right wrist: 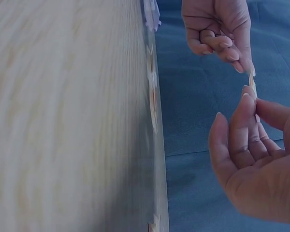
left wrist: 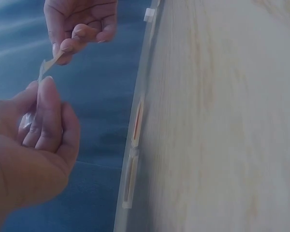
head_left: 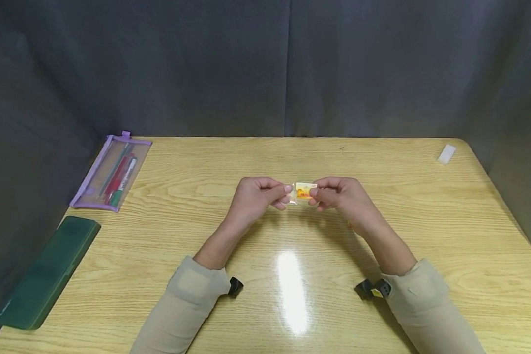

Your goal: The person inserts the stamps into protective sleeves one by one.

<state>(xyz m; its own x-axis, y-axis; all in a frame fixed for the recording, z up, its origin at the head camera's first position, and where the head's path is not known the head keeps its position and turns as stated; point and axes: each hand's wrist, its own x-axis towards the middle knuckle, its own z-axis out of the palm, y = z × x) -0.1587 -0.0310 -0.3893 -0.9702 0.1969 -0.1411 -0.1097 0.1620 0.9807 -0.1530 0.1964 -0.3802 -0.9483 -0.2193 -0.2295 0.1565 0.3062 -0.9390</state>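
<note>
Both hands meet above the table, holding a small flat packet (head_left: 306, 187) with a white and yellow-orange printed face and a clear plastic end. My left hand (head_left: 257, 196) pinches the clear end between thumb and fingertips. Between thumb and index finger, my right hand (head_left: 341, 197) grips the printed end. Seen edge-on in the left wrist view, the packet (left wrist: 49, 65) looks thin and bent. A bit of clear plastic (left wrist: 27, 120) shows among the left fingers. Only a narrow edge of the packet (right wrist: 252, 85) appears in the right wrist view.
A purple-edged mesh pouch (head_left: 88, 191) with pens and markers lies at the back left of the wooden table (head_left: 194, 162). In front of it is a dark green case (head_left: 48, 275). A small white block (head_left: 446, 154) sits near the back right corner. Dark curtains surround the table.
</note>
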